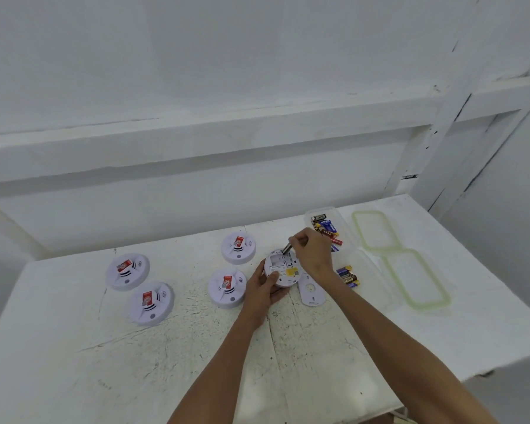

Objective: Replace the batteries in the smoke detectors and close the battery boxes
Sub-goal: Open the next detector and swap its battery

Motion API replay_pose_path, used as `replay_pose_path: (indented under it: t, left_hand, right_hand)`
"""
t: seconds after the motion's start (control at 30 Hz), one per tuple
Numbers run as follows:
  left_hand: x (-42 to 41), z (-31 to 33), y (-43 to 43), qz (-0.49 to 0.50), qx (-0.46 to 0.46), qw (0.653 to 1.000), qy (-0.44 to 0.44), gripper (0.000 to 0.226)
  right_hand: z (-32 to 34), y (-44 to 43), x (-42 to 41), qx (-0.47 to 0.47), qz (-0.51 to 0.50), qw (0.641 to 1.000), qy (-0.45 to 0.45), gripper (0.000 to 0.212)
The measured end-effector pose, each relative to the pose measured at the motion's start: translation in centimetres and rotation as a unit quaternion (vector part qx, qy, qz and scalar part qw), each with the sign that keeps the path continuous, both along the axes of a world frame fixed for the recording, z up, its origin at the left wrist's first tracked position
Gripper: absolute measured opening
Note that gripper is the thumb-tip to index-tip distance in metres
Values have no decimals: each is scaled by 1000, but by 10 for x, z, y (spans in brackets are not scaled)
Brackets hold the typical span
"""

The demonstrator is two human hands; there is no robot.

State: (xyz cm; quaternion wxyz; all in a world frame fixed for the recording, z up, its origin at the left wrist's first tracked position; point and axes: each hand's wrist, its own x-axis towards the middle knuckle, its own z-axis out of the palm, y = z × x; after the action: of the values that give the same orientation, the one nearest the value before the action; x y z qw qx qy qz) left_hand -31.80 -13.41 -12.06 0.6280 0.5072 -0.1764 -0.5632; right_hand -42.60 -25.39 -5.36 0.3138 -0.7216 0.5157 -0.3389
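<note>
The open smoke detector (281, 270) lies back-up near the middle of the bench (74, 362), its battery compartment exposed. The left hand (262, 287) cups its near-left rim, fingers (273, 276) clamped on the housing. The right hand (311, 252) is above its far-right edge, fingers pinched together on a single battery (287, 248), which is angled down with its lower end at the far part of the compartment. Whether that end already touches a contact cannot be told.

Progress, as judged from the layout: this unit is open and mid-exchange; whether the battery is going in or coming out cannot be determined. The detached cover plate (310, 289) lies on the bench just right of the open detector, so closing remains to be done.

Left of the open detector, four further detectors (227, 287) sit face-up with red labels; whether they have been serviced cannot be judged.

Right of the open detector, a small group of loose batteries (348, 276) lies in a clear container. Beyond it, a second clear container (326, 229) holds more batteries. Further right lie two green-rimmed lids (377, 231).
</note>
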Motion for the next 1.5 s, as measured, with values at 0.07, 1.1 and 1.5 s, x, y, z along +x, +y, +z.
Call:
replay_pose_path:
  t: [0.07, 1.1, 1.5]
  left_hand:
    - [0, -2, -1, -1, 2, 1000, 0, 45]
    - [4, 3, -2, -16, 11, 1000, -1, 42]
    - [-1, 4, 0, -5, 15, 1000, -2, 44]
  right_hand:
    - [-6, 7, 2, 9, 1, 1000, 22, 13]
    - [-42, 69, 4, -121, 7, 943, 311, 36]
    - [5, -29, -16, -48, -51, 990, 125, 17]
